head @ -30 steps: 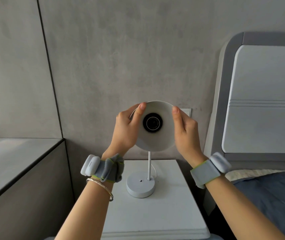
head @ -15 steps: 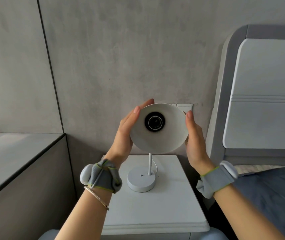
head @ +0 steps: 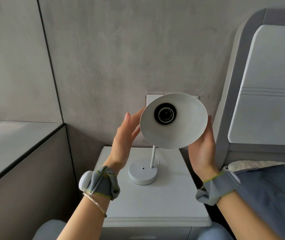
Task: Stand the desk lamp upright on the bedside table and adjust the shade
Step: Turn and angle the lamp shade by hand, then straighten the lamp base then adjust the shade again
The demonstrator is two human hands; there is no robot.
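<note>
The white desk lamp stands upright with its round base (head: 142,172) on the white bedside table (head: 155,205). Its thin stem (head: 153,156) rises to the cone shade (head: 181,132), which is tipped toward me so the empty black bulb socket (head: 166,114) shows. My left hand (head: 123,141) is flat and open at the shade's left rim, thumb apart from it and fingertips slipping behind the rim. My right hand (head: 202,153) cups the lower right rim, its fingers hidden behind the shade.
A grey padded headboard (head: 268,84) and a bed with a blue cover (head: 268,196) stand close on the right. A grey ledge (head: 17,144) runs along the left. A white wall plate (head: 151,99) sits behind the shade, and the lamp's cord (head: 157,161) trails behind the stem.
The shade has swung to the right and tipped up. My left hand's fingers have come off the front of the rim and spread flat; my right hand has slid lower.
</note>
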